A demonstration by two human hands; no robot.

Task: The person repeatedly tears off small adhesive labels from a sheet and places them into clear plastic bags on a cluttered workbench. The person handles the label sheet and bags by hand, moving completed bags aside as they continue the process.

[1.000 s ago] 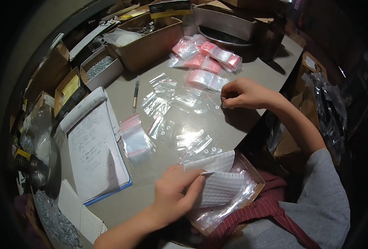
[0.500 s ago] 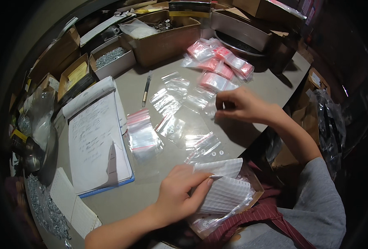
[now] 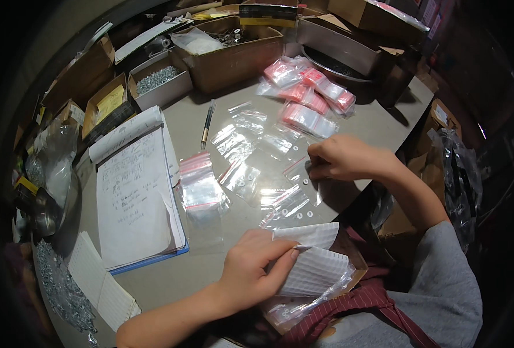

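Note:
My left hand (image 3: pixel 260 264) pinches a folded white sheet of small labels (image 3: pixel 315 272) above an open cardboard box (image 3: pixel 358 269) at the table's front edge. Clear plastic bags (image 3: pixel 286 313) lie in that box under the sheet. Farther right, my right hand (image 3: pixel 349 158) has its fingers closed at the edge of a small clear zip bag (image 3: pixel 297 169); the fingertips are partly hidden. Small round white labels show on and around it. More clear zip bags (image 3: pixel 233 142) are spread left of this hand, some with round labels on them.
Pink-and-clear bundles of zip bags (image 3: pixel 309 116) are heaped at the back. A pen (image 3: pixel 207 124) lies beside a clipboard with written sheets (image 3: pixel 132 197). Boxes of metal parts (image 3: pixel 158 81) line the far edge; a bag of screws (image 3: pixel 65 287) sits at left.
My right hand has shifted slightly right and down, and a small zip bag now lies flat by its fingertips. The clipboard's lifted page corner has settled. My left hand stays on the sheet.

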